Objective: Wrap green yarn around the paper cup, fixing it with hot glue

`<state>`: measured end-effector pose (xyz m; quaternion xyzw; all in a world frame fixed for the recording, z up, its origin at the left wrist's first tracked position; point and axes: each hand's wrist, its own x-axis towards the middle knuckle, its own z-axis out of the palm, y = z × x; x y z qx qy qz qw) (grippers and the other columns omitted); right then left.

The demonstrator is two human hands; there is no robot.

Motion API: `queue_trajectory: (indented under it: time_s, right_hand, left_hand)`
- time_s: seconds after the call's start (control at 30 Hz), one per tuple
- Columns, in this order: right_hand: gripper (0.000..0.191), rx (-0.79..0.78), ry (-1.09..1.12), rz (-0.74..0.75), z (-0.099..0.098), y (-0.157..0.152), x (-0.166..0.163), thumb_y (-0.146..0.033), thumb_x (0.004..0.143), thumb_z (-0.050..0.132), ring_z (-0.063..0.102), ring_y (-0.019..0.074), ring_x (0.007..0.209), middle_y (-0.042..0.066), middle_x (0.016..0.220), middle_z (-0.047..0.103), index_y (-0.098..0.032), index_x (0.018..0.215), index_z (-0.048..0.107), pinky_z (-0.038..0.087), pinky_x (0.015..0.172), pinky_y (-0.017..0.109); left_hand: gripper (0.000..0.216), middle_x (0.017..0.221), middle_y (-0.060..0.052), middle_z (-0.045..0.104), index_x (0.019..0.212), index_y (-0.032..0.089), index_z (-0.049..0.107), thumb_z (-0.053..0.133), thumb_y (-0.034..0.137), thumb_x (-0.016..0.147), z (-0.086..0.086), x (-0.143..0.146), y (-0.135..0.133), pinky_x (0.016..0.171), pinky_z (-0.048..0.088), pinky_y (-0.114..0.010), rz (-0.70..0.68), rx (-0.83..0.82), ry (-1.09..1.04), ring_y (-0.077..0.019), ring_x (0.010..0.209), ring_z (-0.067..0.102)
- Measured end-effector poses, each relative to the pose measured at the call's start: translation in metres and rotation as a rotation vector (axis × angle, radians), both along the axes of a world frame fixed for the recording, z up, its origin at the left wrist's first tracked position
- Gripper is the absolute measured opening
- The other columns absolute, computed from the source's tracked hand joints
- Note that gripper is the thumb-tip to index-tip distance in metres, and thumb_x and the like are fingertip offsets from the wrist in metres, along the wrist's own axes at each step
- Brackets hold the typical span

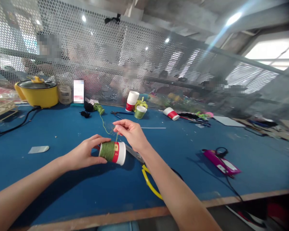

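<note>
Yellow lidded pot [42, 95], clear jar [65, 95] just beside it, purple object [218, 162], perforated partition [149, 57]

The bearing surface is a table with a smooth blue top [69, 192] and a pale brown front edge. Along its rear, from the left, stand a yellow electric pot with a transparent lid [42, 97] and a clear, round jar [65, 95], followed by a loose green yarn bundle [99, 109], an upright green-wrapped paper cup [140, 112] and a tipped white-and-red paper cup [171, 114]. Nearer the front lie a flat, whitish, round-ended strip [39, 149], yellow-handled scissors with grey metal blades [137, 156] and a purple oblong packet with a white patch [220, 163].
</note>
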<state>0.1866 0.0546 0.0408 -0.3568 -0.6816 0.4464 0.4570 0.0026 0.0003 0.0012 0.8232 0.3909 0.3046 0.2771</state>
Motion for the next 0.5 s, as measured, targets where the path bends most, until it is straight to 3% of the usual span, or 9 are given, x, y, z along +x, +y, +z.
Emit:
queue_trajectory:
  time_s: [0.23, 0.5]
  right_hand:
    - [0.011, 0.008, -0.005, 0.015, 0.0002, -0.0033, -0.0006, -0.020, 0.073, 0.057, 0.056, 0.0080, 0.058, -0.001, 0.066, 0.063, -0.016, 0.082, 0.063, 0.046, 0.061, 0.025]
    - [0.009, -0.066, -0.052, 0.009, 0.0004, -0.0038, 0.0001, -0.018, 0.072, 0.057, 0.061, 0.0100, 0.064, -0.001, 0.066, 0.064, -0.017, 0.078, 0.063, 0.048, 0.068, 0.027]
  left_hand:
    - [0.051, 0.116, -0.008, 0.047, 0.123, 0.023, 0.042, 0.061, 0.031, 0.077, 0.0039, 0.0001, -0.0029, 0.086, 0.046, -0.034, -0.038, 0.121, 0.012, -0.0215, 0.102, 0.051]
    - [0.045, 0.117, -0.009, 0.043, 0.121, 0.024, 0.042, 0.057, 0.023, 0.079, 0.0048, 0.0019, -0.0036, 0.086, 0.047, -0.034, -0.021, 0.232, -0.016, -0.0218, 0.105, 0.048]
